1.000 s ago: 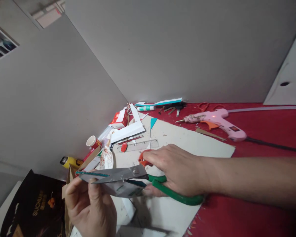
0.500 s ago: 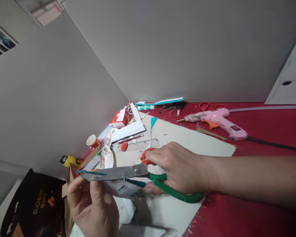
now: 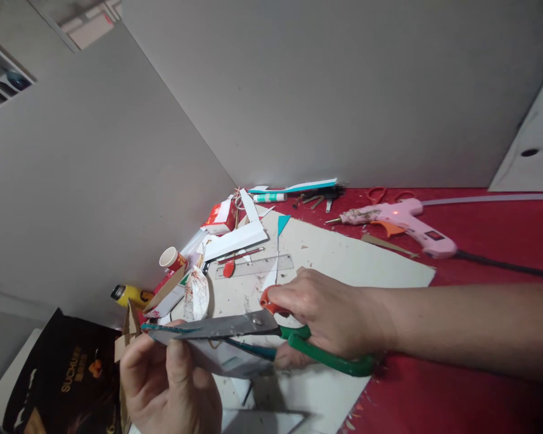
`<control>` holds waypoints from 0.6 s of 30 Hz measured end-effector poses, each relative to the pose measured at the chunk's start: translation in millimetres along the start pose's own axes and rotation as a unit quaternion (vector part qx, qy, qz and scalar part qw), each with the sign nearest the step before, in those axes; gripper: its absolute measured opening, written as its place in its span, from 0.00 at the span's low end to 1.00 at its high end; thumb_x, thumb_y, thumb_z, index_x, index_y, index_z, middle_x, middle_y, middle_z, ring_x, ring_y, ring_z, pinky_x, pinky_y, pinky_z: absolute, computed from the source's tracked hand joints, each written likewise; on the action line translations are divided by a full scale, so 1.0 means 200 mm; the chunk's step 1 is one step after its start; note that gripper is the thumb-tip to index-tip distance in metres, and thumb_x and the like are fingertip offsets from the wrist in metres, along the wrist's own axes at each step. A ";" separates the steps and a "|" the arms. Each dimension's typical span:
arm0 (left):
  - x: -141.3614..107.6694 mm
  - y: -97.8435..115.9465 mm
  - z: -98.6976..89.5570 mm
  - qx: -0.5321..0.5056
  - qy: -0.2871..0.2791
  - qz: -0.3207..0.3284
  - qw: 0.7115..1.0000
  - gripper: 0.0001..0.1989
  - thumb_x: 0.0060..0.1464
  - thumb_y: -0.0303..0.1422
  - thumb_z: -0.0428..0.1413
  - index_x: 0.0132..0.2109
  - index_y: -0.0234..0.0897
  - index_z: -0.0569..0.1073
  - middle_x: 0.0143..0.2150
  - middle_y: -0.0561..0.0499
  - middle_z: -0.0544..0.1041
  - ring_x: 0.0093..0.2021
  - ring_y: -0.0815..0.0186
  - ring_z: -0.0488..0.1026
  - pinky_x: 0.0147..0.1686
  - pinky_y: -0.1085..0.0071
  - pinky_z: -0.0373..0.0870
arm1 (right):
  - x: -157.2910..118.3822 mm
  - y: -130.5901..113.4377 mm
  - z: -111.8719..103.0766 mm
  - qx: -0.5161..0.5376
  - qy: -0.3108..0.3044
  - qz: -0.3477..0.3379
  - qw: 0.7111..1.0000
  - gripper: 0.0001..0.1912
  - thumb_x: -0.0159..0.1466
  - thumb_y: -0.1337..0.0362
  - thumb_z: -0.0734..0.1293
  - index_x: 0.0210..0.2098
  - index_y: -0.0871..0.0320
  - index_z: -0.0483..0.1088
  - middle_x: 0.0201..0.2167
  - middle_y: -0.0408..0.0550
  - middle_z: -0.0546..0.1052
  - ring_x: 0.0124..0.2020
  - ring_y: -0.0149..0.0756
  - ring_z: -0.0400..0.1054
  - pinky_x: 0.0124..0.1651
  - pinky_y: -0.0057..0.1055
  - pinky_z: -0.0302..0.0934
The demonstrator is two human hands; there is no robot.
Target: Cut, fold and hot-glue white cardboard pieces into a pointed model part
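My right hand [image 3: 328, 319] is closed on the green and orange handles of a pair of scissors [image 3: 330, 355], whose blades point left. Between the blades runs a thin sheet of card [image 3: 226, 360], pale on the face toward me, with a teal edge. The thumb and fingers of my left hand [image 3: 172, 380] pinch the card's left end, close to the blade tips. A narrow teal strip shows along the upper blade near those tips. Part of the card is hidden behind the scissors and both hands.
Beneath lies a large pale board [image 3: 362, 259] on a red tabletop [image 3: 502, 241]. A pink glue gun [image 3: 416, 220] rests at the right. Behind are a clear ruler [image 3: 257, 265], white card strips [image 3: 235, 240] and a paper cup [image 3: 172, 259]. A black bag [image 3: 67, 374] stands at left.
The scissors and my right hand have moved slightly down and right. The blades appear closer together. My left hand still pinches the card.
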State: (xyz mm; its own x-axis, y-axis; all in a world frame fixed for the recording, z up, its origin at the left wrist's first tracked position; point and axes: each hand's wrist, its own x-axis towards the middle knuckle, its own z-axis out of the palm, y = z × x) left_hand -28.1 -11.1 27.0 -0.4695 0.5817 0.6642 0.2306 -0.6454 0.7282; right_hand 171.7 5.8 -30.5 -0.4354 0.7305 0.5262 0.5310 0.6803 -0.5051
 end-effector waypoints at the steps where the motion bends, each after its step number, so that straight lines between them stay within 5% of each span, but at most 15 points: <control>1: 0.00 0.00 0.00 0.008 0.001 -0.001 1.000 0.14 0.42 0.35 0.69 0.34 0.41 0.73 0.30 0.59 0.75 0.29 0.75 0.70 0.29 0.83 0.69 | 0.00 0.00 -0.01 0.008 -0.006 -0.003 1.000 0.29 0.59 0.37 0.60 0.30 0.59 0.67 0.19 0.45 0.71 0.19 0.35 0.65 0.24 0.29 0.47; 7: 0.00 0.04 -0.01 0.013 0.021 -0.029 0.999 0.18 0.36 0.39 0.71 0.32 0.40 0.73 0.29 0.59 0.76 0.28 0.74 0.72 0.28 0.82 0.69 | 0.02 -0.01 -0.11 0.018 -0.099 -0.021 0.995 0.12 0.58 0.55 0.65 0.34 0.59 0.68 0.22 0.45 0.72 0.23 0.35 0.66 0.26 0.28 0.51; 10: -0.01 0.06 -0.01 0.002 0.027 -0.037 0.999 0.18 0.35 0.39 0.71 0.32 0.40 0.73 0.29 0.59 0.76 0.28 0.74 0.72 0.29 0.81 0.70 | 0.02 -0.02 -0.12 -0.024 -0.109 -0.027 0.993 0.13 0.55 0.63 0.65 0.40 0.61 0.68 0.26 0.48 0.75 0.27 0.40 0.70 0.28 0.31 0.54; 18: -0.03 0.01 0.00 -0.003 -0.006 -0.044 0.999 0.14 0.41 0.38 0.69 0.33 0.39 0.74 0.29 0.58 0.78 0.30 0.75 0.73 0.32 0.84 0.70 | 0.01 -0.06 -0.05 -0.102 -0.087 0.012 0.991 0.19 0.58 0.54 0.63 0.41 0.65 0.67 0.32 0.57 0.77 0.29 0.47 0.71 0.30 0.36 0.57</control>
State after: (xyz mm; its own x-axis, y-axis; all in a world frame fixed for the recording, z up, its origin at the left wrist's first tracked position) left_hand -24.8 -17.0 24.8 -0.4777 0.6426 0.5991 0.1836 -0.5938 0.7834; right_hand 170.5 -1.6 -16.4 -0.5300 0.7572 0.3818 0.6712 0.6497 -0.3569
